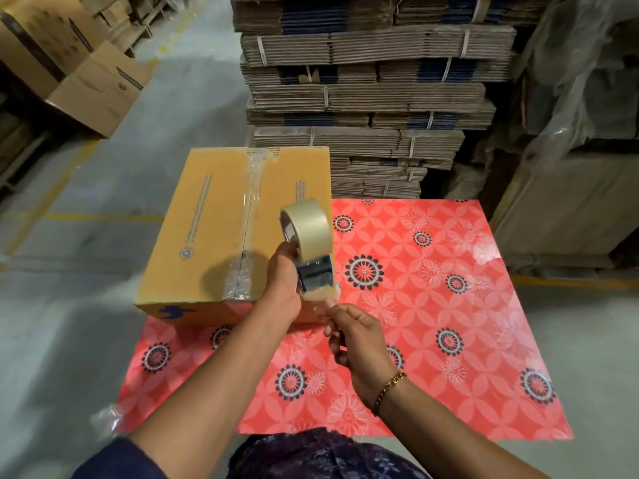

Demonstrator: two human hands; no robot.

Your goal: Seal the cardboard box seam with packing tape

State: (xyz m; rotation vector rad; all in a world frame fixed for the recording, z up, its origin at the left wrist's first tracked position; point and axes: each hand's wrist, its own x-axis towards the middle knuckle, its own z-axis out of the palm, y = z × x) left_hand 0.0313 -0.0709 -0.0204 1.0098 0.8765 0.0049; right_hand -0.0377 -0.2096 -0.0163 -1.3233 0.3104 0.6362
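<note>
Box: matt tan cardboard, blue print; seam under glossy clear tape strip, wrinkled at near end. Tape roll: smooth pale beige plastic film. Dispenser: shiny mirror-like metal plate. Counter cover: glossy red floral plastic sheet. Stacked flat cartons: rough brown corrugated board. Bracelet: polished gold-coloured metal chain. Floor: dull grey concrete.

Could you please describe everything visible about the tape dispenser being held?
The shiny metal tape dispenser carries a beige roll of packing tape at its upper end. It is held tilted in the air, over the near right corner of the brown cardboard box. The left hand grips it; the right hand pinches the tape end below.
</note>
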